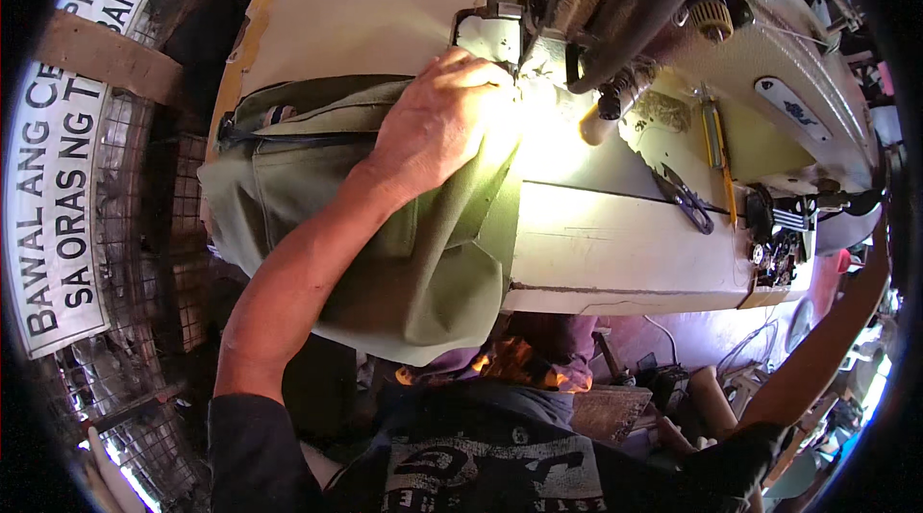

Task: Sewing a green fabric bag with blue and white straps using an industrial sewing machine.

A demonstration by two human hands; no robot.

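My left hand [437,114] grips olive-green fabric [423,292] near the sewing machine's presser foot, its fingers curled and close together, tips washed out by lamp glare. The fabric is folded, with a dark zipper-like strip [298,138] across it, and drapes over the bed's front edge. The machine head [635,3] rises above the hand. My right forearm [827,350] reaches up the right side toward the handwheel [851,222]; that hand is too hidden at the picture's rim to make out its fingers.
Dark-handled scissors [687,200] and a yellow slim tool [717,157] lie right of the needle on the white machine table [606,239]. A small winder mechanism [779,253] sits at the right. Wire mesh with white signs [53,205] stands at the left; clutter and cables fill the space below right.
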